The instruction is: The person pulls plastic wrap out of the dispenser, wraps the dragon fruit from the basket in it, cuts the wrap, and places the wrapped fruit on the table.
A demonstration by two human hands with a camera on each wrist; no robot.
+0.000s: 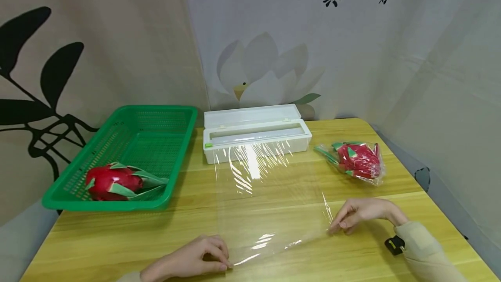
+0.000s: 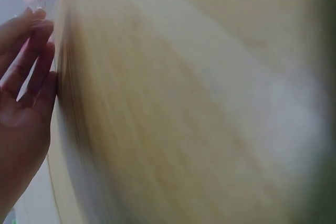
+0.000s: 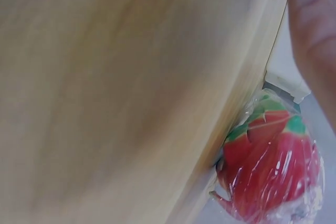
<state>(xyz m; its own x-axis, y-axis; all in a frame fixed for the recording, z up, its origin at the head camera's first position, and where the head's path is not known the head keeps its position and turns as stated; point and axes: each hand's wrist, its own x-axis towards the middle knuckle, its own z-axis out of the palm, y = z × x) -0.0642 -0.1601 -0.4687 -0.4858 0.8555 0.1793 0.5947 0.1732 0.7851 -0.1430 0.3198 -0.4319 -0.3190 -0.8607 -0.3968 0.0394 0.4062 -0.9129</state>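
A sheet of clear plastic wrap stretches from a white wrap dispenser, its lid raised, toward the front of the table. My left hand pinches the near left corner of the sheet between thumb and fingertips. With thumb and forefinger my right hand pinches the near right corner, a little farther back. In the left wrist view my left hand shows its curled fingers close to the tabletop. A wrapped dragon fruit lies behind my right hand; the right wrist view shows this dragon fruit in crinkled film.
At the left stands a green plastic basket with an unwrapped dragon fruit in it. The wooden table backs onto a printed curtain. A small black device sits at the right sleeve.
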